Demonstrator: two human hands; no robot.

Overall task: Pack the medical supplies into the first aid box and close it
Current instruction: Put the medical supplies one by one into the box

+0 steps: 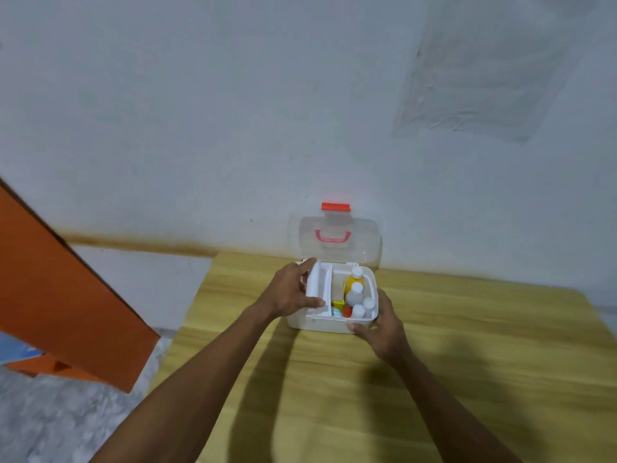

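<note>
The box (320, 325) stands open on the desk (467, 362), at its far edge, close to the wall (233, 111). Its clear lid (337, 250) is tipped up and back, with a red latch (336, 207) on its top edge and a red handle (332, 236) showing through the plastic. In the right part of the box stand several bottles (354, 295): one is orange-yellow with a white cap, the others are pale with white caps. Beside them, towards me, are a small red cap (347, 311) and something yellow (338, 304). Any labels are too small and blurred for me to read.

My left hand (290, 294) grips a white tray (319, 282) over the left part of the box. My fingers (309, 263) are curled over its far end and my thumb presses on its near end. The tray sits tilted, with its left side raised. I cannot tell whether it rests on the rim of the box.

My right hand (384, 325) holds the near right corner of the box. The thumb lies along the front wall and the other fingers wrap round the right side.

To my left, an orange board (66, 279) leans across a grey speckled floor (66, 412).
</note>
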